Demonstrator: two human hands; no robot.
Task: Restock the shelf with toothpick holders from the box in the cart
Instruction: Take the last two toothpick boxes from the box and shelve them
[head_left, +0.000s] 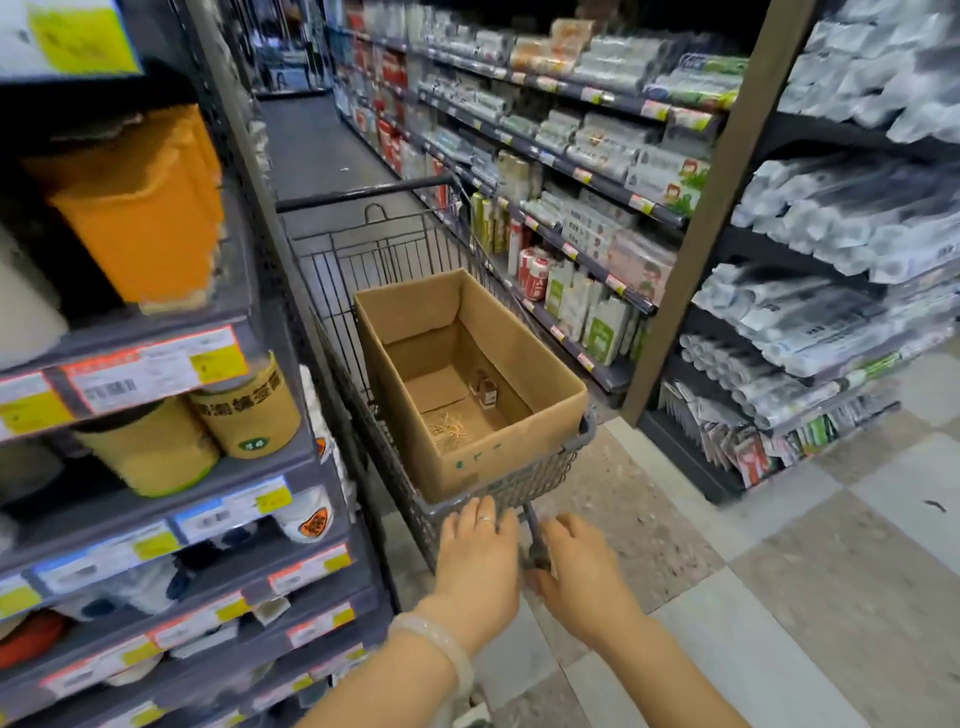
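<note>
Left hand (480, 545) is laid flat on the cart (550, 467) rim, right hand (574, 566) curled by its bar; one toothpick holder (485, 389) is seen in the box (498, 358) at twelve o'clock, left hand nearer.

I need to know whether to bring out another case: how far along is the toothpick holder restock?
Nearly done, it seems. The cardboard box in the cart is almost empty: what looks like one small holder and some loose toothpicks lie on its bottom. Nothing is being carried; the left hand rests on the cart's near rim and the right hand is at a dark bar below it. Left: shelve that last holder.
</note>
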